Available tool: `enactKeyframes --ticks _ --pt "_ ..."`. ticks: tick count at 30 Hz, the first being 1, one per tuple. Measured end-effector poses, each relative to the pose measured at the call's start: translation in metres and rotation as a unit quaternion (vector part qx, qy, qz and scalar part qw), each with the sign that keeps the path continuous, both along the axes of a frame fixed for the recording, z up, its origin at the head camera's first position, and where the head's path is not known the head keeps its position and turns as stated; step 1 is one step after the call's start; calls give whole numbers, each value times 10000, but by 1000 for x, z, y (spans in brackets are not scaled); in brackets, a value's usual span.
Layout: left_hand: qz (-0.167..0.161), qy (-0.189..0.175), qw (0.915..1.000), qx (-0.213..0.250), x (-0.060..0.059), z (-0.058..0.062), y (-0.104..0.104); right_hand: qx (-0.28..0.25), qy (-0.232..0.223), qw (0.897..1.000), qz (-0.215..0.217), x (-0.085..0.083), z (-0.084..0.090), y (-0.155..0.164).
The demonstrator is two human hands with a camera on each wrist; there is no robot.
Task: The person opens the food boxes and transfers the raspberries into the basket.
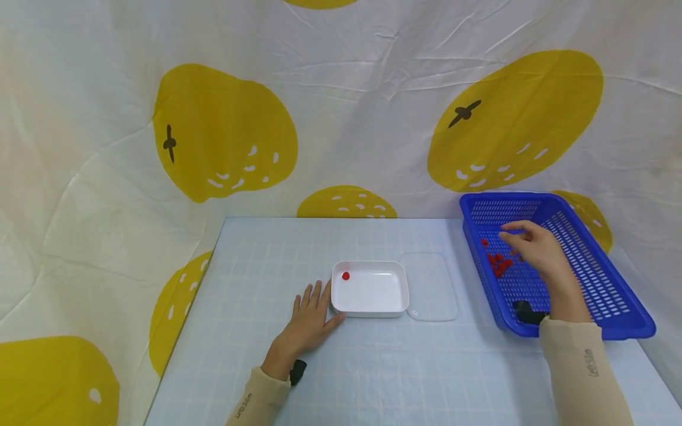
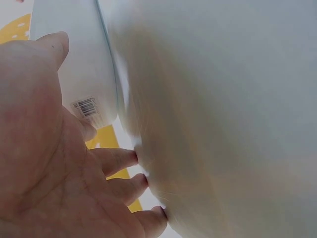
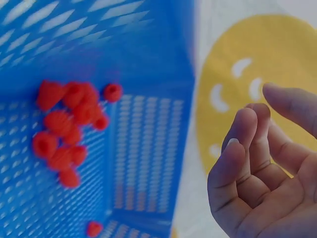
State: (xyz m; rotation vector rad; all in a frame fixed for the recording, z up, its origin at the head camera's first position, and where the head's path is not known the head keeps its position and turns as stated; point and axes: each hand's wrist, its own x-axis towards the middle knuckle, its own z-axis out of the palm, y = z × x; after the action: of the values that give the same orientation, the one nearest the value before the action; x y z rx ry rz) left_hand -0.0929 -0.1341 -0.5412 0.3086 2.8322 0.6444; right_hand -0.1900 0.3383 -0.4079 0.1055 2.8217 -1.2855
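Note:
My left hand point(image 1: 309, 322) lies palm down with spread, straight fingers, its fingertips and thumb at the left side of a shallow white rectangular container point(image 1: 378, 296). One red raspberry point(image 1: 346, 276) sits in that container, near its back left corner. To the right, my right hand point(image 1: 535, 251) is over a blue slotted plastic basket point(image 1: 623, 332), its fingers loosely bent and thumb apart from them. Nothing shows between those fingers in the right wrist view. A cluster of raspberries point(image 3: 59, 124) lies in the basket, with a few single ones apart from it.
A clear flat lid point(image 1: 430, 290) lies against the container's right side. The pale checked table point(image 1: 256, 254) ends at a white curtain point(image 1: 362, 130) printed with yellow fruit. A black wrist camera point(image 1: 298, 373) is strapped to the left wrist.

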Motion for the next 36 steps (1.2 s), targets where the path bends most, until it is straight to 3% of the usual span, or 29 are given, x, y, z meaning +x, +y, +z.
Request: enactKeyframes --ticks 7,14,22,29,36 --pt "24 -1 10000 -15 0 -1 1 -94 411 9988 240 8 18 -34" --pt "31 -57 10000 -27 0 0 1 -420 588 9951 671 7 21 -69" --pt "67 -61 9999 -82 0 -1 2 -580 560 9927 895 2 11 -107" --pt "66 -59 9999 -49 0 0 2 -866 666 9842 1392 -2 -6 -139" --pt "55 -52 10000 -27 1 2 1 -1574 373 9748 1538 -1 -20 -167"
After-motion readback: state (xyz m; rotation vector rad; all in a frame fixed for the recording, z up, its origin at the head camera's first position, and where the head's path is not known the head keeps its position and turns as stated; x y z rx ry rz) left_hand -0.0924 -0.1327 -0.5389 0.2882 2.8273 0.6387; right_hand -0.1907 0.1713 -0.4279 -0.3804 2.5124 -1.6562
